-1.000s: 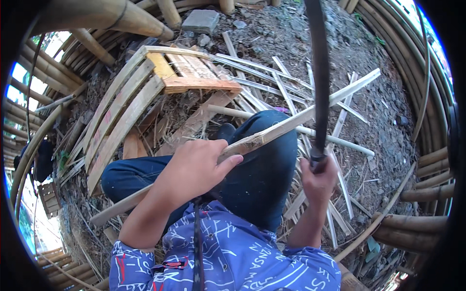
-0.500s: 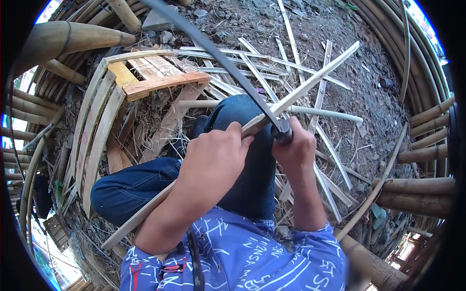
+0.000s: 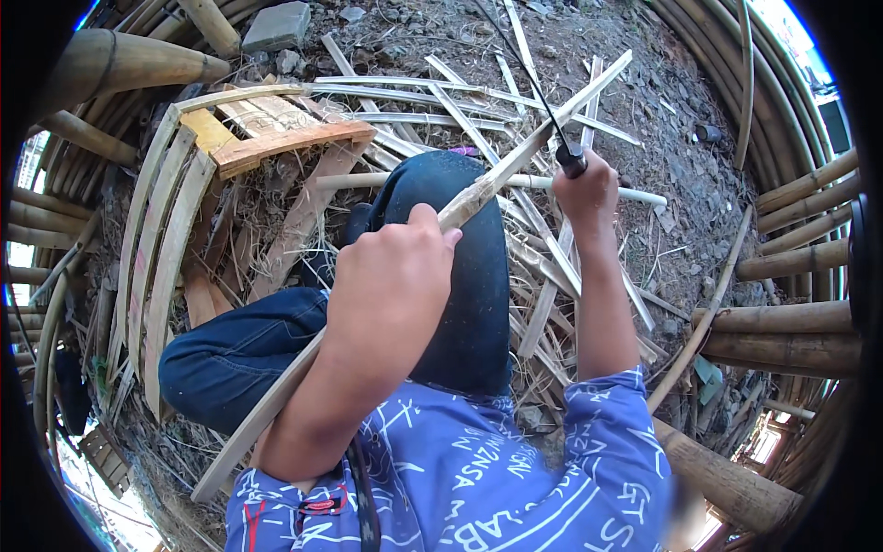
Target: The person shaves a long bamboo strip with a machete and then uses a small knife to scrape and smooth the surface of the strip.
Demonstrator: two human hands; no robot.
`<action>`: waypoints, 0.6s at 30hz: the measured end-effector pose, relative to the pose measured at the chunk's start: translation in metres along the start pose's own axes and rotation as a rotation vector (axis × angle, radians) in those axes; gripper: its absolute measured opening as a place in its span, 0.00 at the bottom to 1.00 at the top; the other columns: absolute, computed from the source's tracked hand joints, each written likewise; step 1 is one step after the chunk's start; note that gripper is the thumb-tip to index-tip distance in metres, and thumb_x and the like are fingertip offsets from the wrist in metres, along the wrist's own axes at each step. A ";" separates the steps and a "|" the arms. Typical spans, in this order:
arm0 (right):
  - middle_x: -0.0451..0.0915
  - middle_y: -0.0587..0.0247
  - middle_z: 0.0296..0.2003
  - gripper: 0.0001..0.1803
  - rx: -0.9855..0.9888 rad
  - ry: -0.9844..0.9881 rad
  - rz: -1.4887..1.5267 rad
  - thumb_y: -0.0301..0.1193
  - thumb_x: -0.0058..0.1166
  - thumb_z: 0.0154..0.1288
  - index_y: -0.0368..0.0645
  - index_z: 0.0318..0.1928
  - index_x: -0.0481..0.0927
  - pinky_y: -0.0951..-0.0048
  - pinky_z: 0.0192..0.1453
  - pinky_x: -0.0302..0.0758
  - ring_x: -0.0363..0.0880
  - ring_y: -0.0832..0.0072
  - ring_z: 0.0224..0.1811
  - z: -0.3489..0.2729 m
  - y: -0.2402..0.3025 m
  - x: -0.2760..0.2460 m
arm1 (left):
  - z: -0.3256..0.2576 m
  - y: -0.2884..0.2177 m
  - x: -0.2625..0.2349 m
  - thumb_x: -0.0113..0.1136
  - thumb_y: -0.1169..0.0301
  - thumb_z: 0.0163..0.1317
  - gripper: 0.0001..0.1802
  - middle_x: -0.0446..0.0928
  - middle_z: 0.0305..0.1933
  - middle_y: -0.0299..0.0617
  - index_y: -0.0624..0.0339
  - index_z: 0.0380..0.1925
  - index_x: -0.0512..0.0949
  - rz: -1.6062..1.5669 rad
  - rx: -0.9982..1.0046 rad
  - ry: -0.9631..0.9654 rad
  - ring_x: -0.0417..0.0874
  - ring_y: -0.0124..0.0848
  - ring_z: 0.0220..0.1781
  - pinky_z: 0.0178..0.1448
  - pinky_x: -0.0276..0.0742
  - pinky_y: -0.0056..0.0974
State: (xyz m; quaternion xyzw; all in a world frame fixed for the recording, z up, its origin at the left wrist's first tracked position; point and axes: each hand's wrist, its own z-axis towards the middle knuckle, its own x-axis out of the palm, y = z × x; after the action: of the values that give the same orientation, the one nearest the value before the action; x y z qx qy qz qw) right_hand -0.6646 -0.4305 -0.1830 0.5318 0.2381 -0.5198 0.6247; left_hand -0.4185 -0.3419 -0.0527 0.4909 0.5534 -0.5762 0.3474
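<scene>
My left hand (image 3: 391,281) is closed round a long pale bamboo strip (image 3: 515,158). The strip runs slantwise over my raised knee, its far end up to the right and its near end passing under my left forearm. My right hand (image 3: 589,191) grips the black handle of a machete (image 3: 571,162). Its long dark blade points up and away, seen almost edge-on, and crosses the strip's far part. Whether blade and strip touch there, I cannot tell.
A slatted wooden crate (image 3: 294,145) lies at the left. Several split strips (image 3: 451,109) are scattered on the ground ahead, with a pale round stick (image 3: 635,194) across them. Bamboo poles (image 3: 782,318) line both sides. A grey block (image 3: 277,26) sits at the far left.
My right hand has moved up and away along the strip with the machete. The blade has swung from pointing up-left to nearly straight ahead. My left hand keeps its hold on the strip.
</scene>
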 end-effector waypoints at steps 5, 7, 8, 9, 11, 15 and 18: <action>0.81 0.45 0.26 0.07 0.105 -0.071 0.002 0.29 0.51 0.50 0.41 0.28 0.80 0.51 0.40 0.77 0.81 0.46 0.33 0.014 -0.010 0.004 | -0.005 0.011 -0.007 0.54 0.57 0.65 0.19 0.77 0.20 0.57 0.64 0.27 0.74 -0.092 -0.046 0.044 0.82 0.54 0.27 0.32 0.77 0.52; 0.81 0.44 0.27 0.08 0.180 -0.084 0.021 0.29 0.49 0.49 0.38 0.27 0.80 0.53 0.42 0.76 0.80 0.46 0.34 0.024 -0.031 0.009 | -0.009 0.022 -0.007 0.57 0.56 0.63 0.20 0.77 0.23 0.58 0.65 0.27 0.75 -0.162 -0.068 0.080 0.81 0.55 0.29 0.36 0.76 0.53; 0.80 0.44 0.26 0.08 0.222 -0.081 0.059 0.29 0.49 0.49 0.37 0.26 0.79 0.53 0.41 0.76 0.79 0.45 0.33 0.027 -0.051 0.014 | -0.012 0.023 -0.008 0.57 0.56 0.63 0.20 0.77 0.23 0.58 0.65 0.27 0.75 -0.167 -0.080 0.065 0.81 0.55 0.29 0.36 0.76 0.53; 0.80 0.46 0.24 0.08 0.240 -0.092 0.098 0.29 0.50 0.48 0.36 0.25 0.78 0.54 0.40 0.75 0.79 0.46 0.30 0.026 -0.069 0.017 | -0.014 0.026 -0.009 0.58 0.55 0.62 0.20 0.78 0.23 0.58 0.65 0.28 0.76 -0.205 -0.081 0.116 0.81 0.55 0.30 0.37 0.76 0.53; 0.77 0.52 0.20 0.07 0.333 -0.113 0.287 0.28 0.51 0.48 0.35 0.25 0.76 0.58 0.33 0.73 0.75 0.56 0.22 0.018 -0.101 0.027 | -0.013 0.033 -0.008 0.61 0.52 0.58 0.23 0.78 0.25 0.57 0.65 0.28 0.78 -0.285 -0.112 0.198 0.81 0.54 0.32 0.40 0.77 0.51; 0.72 0.65 0.18 0.03 0.613 -0.119 0.906 0.22 0.52 0.56 0.38 0.32 0.72 0.78 0.16 0.64 0.67 0.82 0.15 -0.023 -0.071 0.009 | -0.011 0.058 -0.005 0.62 0.52 0.55 0.22 0.79 0.27 0.55 0.64 0.26 0.80 -0.206 -0.075 0.201 0.82 0.51 0.33 0.42 0.77 0.49; 0.71 0.67 0.19 0.05 0.646 -0.175 1.029 0.22 0.52 0.61 0.38 0.36 0.70 0.82 0.14 0.62 0.65 0.84 0.14 -0.042 -0.069 -0.009 | -0.008 0.074 -0.019 0.63 0.56 0.52 0.18 0.79 0.26 0.53 0.64 0.24 0.80 -0.124 -0.023 0.131 0.82 0.49 0.33 0.42 0.78 0.48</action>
State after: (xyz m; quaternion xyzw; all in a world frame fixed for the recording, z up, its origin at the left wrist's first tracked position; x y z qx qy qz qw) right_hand -0.7192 -0.3817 -0.2177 0.6964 -0.2709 -0.2392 0.6200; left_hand -0.3420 -0.3472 -0.0553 0.4882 0.6110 -0.5569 0.2796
